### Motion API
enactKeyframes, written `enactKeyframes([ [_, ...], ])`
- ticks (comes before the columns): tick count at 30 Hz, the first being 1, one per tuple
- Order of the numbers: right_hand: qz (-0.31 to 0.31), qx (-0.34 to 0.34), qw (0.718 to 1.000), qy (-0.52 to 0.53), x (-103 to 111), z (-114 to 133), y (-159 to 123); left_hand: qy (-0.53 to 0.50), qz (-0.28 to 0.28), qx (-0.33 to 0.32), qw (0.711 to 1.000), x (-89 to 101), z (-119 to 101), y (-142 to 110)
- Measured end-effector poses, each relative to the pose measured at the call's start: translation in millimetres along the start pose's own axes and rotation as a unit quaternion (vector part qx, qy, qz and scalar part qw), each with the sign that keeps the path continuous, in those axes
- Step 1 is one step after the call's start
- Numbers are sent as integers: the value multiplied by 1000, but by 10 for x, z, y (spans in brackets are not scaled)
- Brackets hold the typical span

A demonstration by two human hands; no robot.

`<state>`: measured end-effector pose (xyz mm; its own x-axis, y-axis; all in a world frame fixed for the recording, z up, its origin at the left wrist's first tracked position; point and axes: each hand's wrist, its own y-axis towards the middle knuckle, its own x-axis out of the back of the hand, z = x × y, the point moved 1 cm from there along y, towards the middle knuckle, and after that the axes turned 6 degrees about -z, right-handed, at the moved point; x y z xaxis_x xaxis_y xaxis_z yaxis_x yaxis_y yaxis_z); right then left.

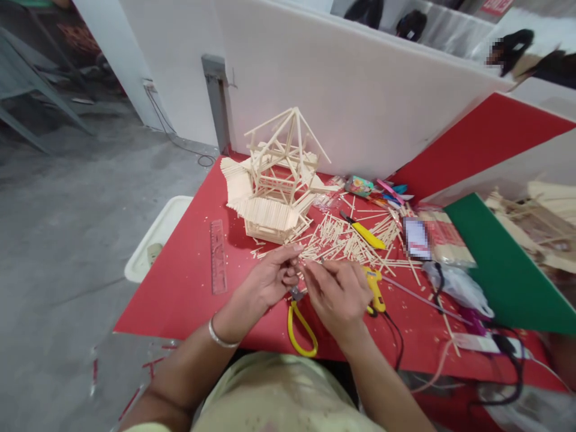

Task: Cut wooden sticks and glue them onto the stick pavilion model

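My left hand and my right hand come together over the front of the red table, fingertips almost meeting. Both are closed in a pinch; whatever lies between the fingers is too small to make out. Just beyond them stands a pavilion model of pale wooden sticks, with a bare stick frame on top and slatted roof panels below. Loose short sticks lie heaped beside it. Under my hands rests a cutter with yellow handles, its head partly hidden. A yellow glue gun lies right of my right hand.
A clear ruler lies left on the red table. Rightward are a yellow utility knife, a phone, bagged sticks, a power strip with cables, and a green board. A white partition stands behind.
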<state>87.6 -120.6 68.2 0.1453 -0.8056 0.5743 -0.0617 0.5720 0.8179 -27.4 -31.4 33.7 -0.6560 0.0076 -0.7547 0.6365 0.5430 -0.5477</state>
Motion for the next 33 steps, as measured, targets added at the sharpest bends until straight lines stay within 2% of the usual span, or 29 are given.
enactKeyframes([
  [2,0,7,1000,0,-128,-33,61,-22,-2,9,1000,-21,-20,39],
  [6,10,18,1000,-3,-304,-116,7,-54,3,27,998,-61,-71,90],
  [10,-9,33,999,3,-372,-165,1,-72,7,21,997,-84,-111,130],
  [14,-50,15,998,-21,-445,-169,105,-104,6,-1,995,-81,-148,215],
  [19,-49,-1,999,-17,-569,-169,167,-110,-8,-11,994,-94,-190,326],
  [24,-33,-16,999,-29,-632,-180,141,-95,-12,-44,994,-137,-209,381],
  [33,-19,-36,999,-18,-648,-189,128,-76,-14,-64,995,-171,-255,384],
])
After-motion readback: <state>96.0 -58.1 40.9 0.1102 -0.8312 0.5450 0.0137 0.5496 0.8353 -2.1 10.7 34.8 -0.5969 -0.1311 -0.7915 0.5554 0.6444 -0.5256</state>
